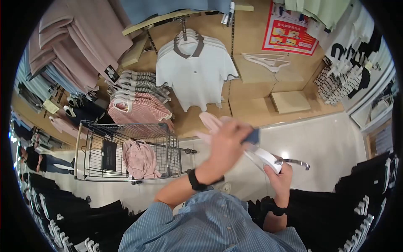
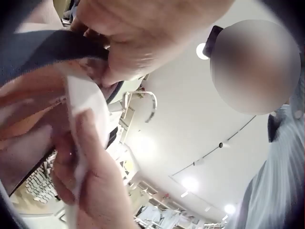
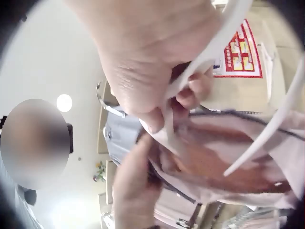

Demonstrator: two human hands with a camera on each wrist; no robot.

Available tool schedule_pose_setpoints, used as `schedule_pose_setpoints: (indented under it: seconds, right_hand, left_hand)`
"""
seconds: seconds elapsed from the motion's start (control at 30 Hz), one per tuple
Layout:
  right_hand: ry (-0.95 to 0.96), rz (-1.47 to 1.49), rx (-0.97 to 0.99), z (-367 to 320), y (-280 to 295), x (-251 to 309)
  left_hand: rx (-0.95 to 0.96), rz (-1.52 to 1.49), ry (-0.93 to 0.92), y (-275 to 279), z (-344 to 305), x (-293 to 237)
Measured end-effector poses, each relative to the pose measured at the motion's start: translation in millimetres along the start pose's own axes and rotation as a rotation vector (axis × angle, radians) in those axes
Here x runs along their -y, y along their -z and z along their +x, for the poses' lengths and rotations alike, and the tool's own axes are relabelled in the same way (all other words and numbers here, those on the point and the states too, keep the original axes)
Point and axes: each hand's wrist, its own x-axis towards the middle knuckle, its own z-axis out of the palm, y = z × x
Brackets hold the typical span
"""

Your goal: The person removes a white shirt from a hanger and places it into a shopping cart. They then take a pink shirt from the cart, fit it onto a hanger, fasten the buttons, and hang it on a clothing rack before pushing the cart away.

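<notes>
My left hand (image 1: 224, 147) grips a pale pink garment (image 1: 208, 122) by its dark navy collar (image 1: 252, 137). My right hand (image 1: 280, 178) holds a white hanger (image 1: 263, 156) near its middle, with the metal hook (image 1: 296, 162) pointing away to the right. One arm of the hanger (image 2: 88, 95) lies at the garment's neck opening in the left wrist view, close under the left fingers. In the right wrist view the other hanger arm (image 3: 262, 138) crosses in front of the pink cloth (image 3: 224, 157). The garment's lower part is mostly hidden behind the left hand.
A shopping cart (image 1: 174, 153) holding a crumpled pink garment (image 1: 140, 159) stands at left. White polo shirts (image 1: 197, 71) hang on the wall ahead, beside a shelf with white hangers (image 1: 268, 63). Racks of black clothes (image 1: 315, 210) flank me. Another person (image 1: 52, 164) stands far left.
</notes>
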Motion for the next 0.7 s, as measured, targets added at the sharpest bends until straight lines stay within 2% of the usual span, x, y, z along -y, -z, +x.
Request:
schedule_pose_setpoints:
  seconds: [0.03,0.07,0.17,0.27,0.3,0.33,0.37,0.4,0.43,0.47,0.5,0.53,0.7]
  right_hand:
    - [0.024,0.033,-0.034,9,-11,-2]
    - [-0.166,0.210,-0.086,15,-22,4]
    - [0.021,0.354,-0.239,40,-51,-4]
    - [0.032,0.036,-0.075,55,-33,-14]
    - [0.013,-0.024,-0.025,62,-29,-9]
    - [-0.040,0.170,-0.008,70,-27,-12]
    - [-0.033,0.167,0.036,78,-27,-9]
    - [-0.030,0.164,0.081,86,-27,-2]
    - [-0.020,0.161,0.123,98,-28,2]
    - [0.003,-0.016,0.190,111,-28,3]
    - [-0.001,0.008,0.183,121,-35,4]
    - [-0.004,0.033,0.176,131,-43,4]
    - [0.024,0.033,0.191,176,-63,17]
  left_hand:
    - [0.012,-0.087,-0.035,-7,-5,-9]
    - [0.036,-0.103,-0.018,-11,-11,-17]
    - [0.052,-0.108,-0.051,-16,-4,-22]
    - [-0.059,-0.032,-0.173,-19,11,-3]
    - [-0.009,-0.027,-0.169,-16,21,8]
    - [0.041,-0.020,-0.170,-9,32,21]
    - [0.095,-0.015,-0.171,-1,41,34]
    - [0.259,-0.044,-0.130,5,47,49]
    - [0.348,-0.069,-0.103,10,53,63]
    - [0.438,-0.094,-0.077,14,58,75]
    - [0.533,-0.117,-0.050,16,64,86]
    - [0.481,-0.168,-0.068,16,68,96]
    - [0.306,0.017,-0.043,36,94,107]
